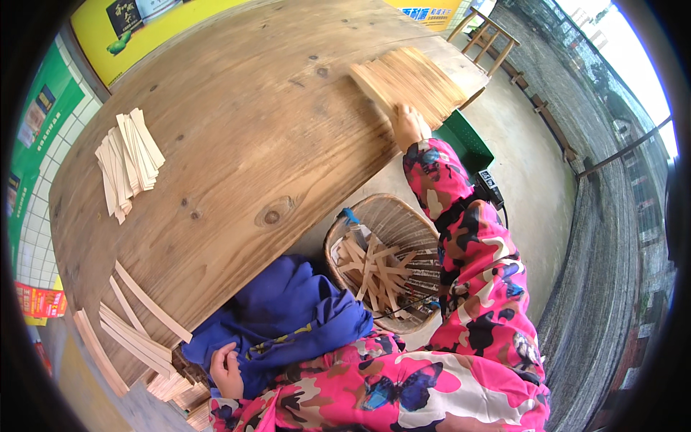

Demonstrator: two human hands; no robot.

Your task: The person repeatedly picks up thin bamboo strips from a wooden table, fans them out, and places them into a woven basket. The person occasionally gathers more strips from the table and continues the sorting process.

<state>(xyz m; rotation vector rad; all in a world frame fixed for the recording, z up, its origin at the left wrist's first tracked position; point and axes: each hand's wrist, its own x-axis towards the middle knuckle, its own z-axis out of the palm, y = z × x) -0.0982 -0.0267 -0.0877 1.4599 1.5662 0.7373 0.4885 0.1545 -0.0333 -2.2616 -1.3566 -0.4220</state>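
Observation:
My right hand (409, 125) reaches to the far right part of the wooden table (230, 115), its fingers closed on the near edge of a broad, flat stack of thin wooden strips (410, 79). My left hand (224, 371) rests low by a bundled blue cloth (277, 309), fingers loosely bent and apart, holding nothing visible. Near it, several loose pale strips (151, 299) lie along the table's near left edge, with more strips (173, 385) partly hidden below. A fanned pile of pale strips (128, 158) lies farther up at the left.
Below the table's edge stands a woven basket (425, 216) of strip pieces. A green perforated plastic crate (471, 147) sits under the stack's right end, near a small black device (488, 187). A wooden railing (489, 36) stands at the back right, dark netting (590, 273) along the right.

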